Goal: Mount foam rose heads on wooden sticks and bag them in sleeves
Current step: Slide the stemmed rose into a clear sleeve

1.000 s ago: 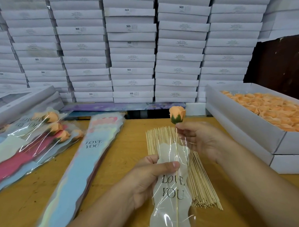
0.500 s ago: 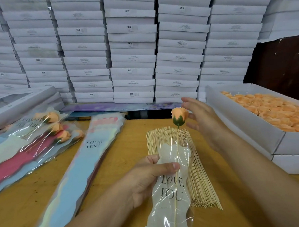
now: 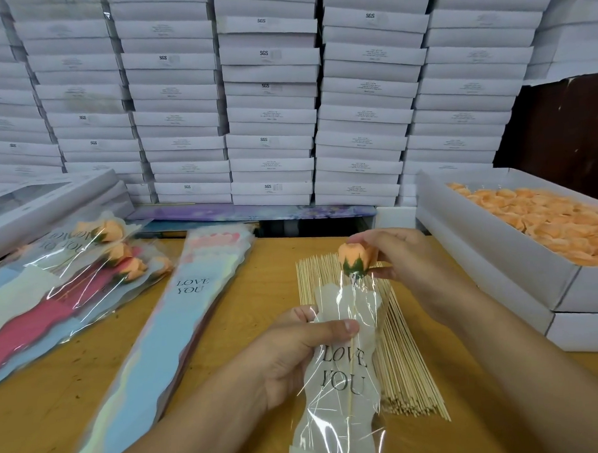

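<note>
Box wall [image 3: 268,101]: stacked white flat boxes fill the back, 10 to 2 o'clock, some marked SGS.
Surface [image 3: 75,390]: yellow wood top, carries everything below.
Rose box [image 3: 497,252]: open white box at 3 o'clock, stacked on another white box, full of loose orange rose heads [image 3: 547,219].
Finished pile [image 3: 53,288]: at 9 o'clock, bagged roses in sleeves lying fanned, orange heads toward the back.
Empty sleeves [image 3: 178,317]: stack at 8 to 10 o'clock, top one light blue, "LOVE YOU" printed, runs diagonally from front left to back centre.
Sticks [image 3: 399,359]: bundle of wooden sticks flat on the surface, centre to 5 o'clock, partly under your sleeve.
Your sleeve [image 3: 342,378]: clear front, white back, "LOVE YOU" print, at 6 o'clock, held up off the surface, open end toward the back.
Left hand [image 3: 296,356]: you pinch the sleeve at its upper part, thumb across the front.
Right hand [image 3: 395,256]: fingers curled round the rose head from the right, at about 1 o'clock of centre.
Rose head [image 3: 352,260]: orange bud, green base, mounted on a stick [image 3: 352,354]; bud sits just above the sleeve mouth, stick runs down inside the sleeve.
Hands: apart, each clamped on its own item.
</note>
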